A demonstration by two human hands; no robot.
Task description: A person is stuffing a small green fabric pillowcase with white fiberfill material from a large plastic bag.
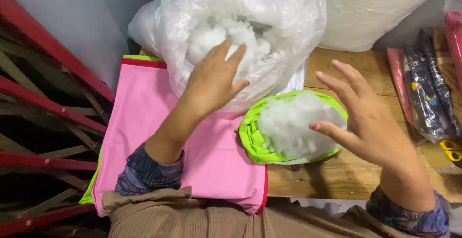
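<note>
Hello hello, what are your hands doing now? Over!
Left hand open, reaching into the plastic bag of white stuffing. Right hand open beside the green cover, holding nothing. Nothing in the way.

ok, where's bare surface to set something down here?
Free: pink cloth left of the left hand; wooden table strip in front of the green cover holding stuffing. Crowded: back edge, with the plastic bag; right edge, with fabric packets.

Bare wooden table [337,175] lies open between the green cover [255,144] and fabric rolls [426,93].
</note>
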